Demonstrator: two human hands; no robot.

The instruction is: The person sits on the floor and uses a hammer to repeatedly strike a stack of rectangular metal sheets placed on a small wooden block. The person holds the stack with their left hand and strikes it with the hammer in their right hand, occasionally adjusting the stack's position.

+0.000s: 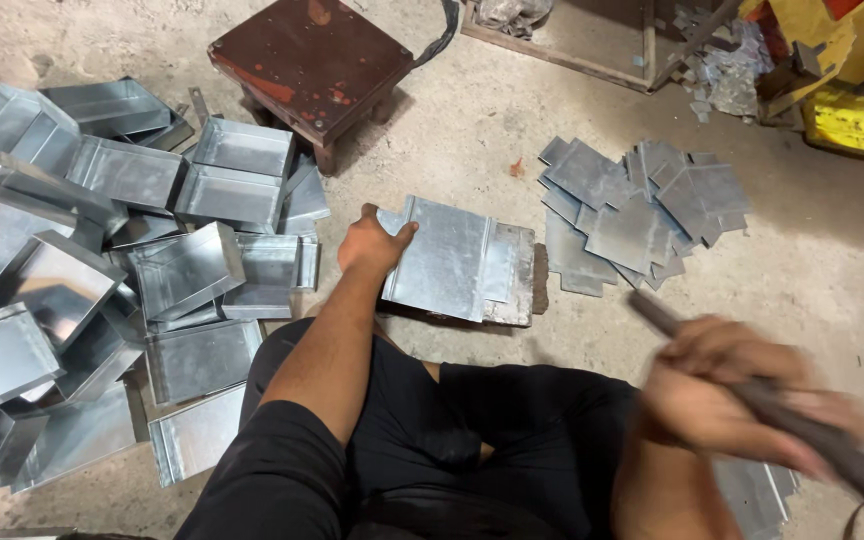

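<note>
My left hand (370,243) grips the left edge of a flat galvanized metal sheet (449,256) with cut corners. The sheet lies on a thick steel block (518,283) on the floor in front of my crossed legs. My right hand (727,395), blurred by motion, is closed around the dark handle of a hammer-like tool (782,410) raised to the right of the sheet. The tool's head is out of sight.
A heap of folded metal trays (102,260) fills the left side. Several flat cut sheets (637,210) are piled to the right of the block. A low brown wooden stool (310,62) stands behind. A yellow machine part (847,120) sits at the top right.
</note>
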